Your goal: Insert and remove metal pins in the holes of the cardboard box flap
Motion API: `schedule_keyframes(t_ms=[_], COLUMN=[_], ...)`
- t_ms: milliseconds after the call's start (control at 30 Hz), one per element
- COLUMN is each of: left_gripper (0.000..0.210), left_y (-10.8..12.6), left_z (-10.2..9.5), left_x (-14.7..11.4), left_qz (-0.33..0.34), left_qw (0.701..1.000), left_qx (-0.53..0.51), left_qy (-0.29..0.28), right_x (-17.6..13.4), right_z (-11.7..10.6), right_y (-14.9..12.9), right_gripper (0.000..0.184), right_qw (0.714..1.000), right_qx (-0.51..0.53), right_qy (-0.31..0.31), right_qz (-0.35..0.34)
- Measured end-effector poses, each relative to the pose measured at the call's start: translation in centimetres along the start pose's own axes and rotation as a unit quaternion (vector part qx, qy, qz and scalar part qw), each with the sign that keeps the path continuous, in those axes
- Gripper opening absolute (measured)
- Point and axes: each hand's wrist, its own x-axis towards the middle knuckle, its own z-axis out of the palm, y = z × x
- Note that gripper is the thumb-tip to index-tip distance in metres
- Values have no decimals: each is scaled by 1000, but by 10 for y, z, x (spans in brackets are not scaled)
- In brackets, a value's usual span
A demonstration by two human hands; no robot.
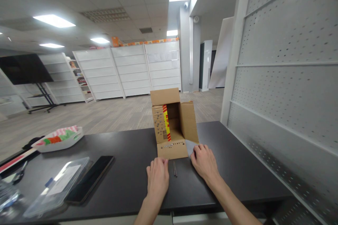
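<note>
We are finding the left hand [157, 175] and the right hand [204, 160] curling over the black tabletop [126, 168], and are not managing to tell whether either is gripping anything. Two thin silver metal rods [175, 169] are lying between them. A brown cardboard box [159, 132] is standing open just beyond; a black rectangular phone [91, 179] is lying to the left.

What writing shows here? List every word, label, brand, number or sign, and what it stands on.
Nothing reads clearly enough to quote.
Yellow-and-red tape on the cardboard box: red characters, too blurred.
Barcode-like patch beside the tape: too small.
Pale sheet on the clear case: no print can be made out.
Papers on the white shelving: too small.
Orange boxes above: marks too small.
</note>
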Motion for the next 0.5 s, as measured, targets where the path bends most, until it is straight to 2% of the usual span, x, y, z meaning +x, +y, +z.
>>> schedule_keyframes(t_ms=[100, 233, 367, 500], left_gripper=[35, 38, 45, 47], left_y=[-5, -11, -16, -15], left_z=[1, 1, 0, -2], left_x=[1, 4, 5, 5], left_qz=[-9, -21, -33, -12], left_qw=[994, 964, 938, 927], left_qx=[-111, -256, -327, -355], left_qy=[24, 67, 106, 119], right_x=[0, 0, 0, 0], right_z=[-1, -3, -3, 0], right_y=[0, 0, -1, -1], right_gripper=[16, 17, 17, 17], right_qw=[1000, 1000, 1000, 1000], right_qx=[1, -1, 1, -2], right_qy=[-2, -4, -6, -2], right_qz=[-1, 0, -1, -2])
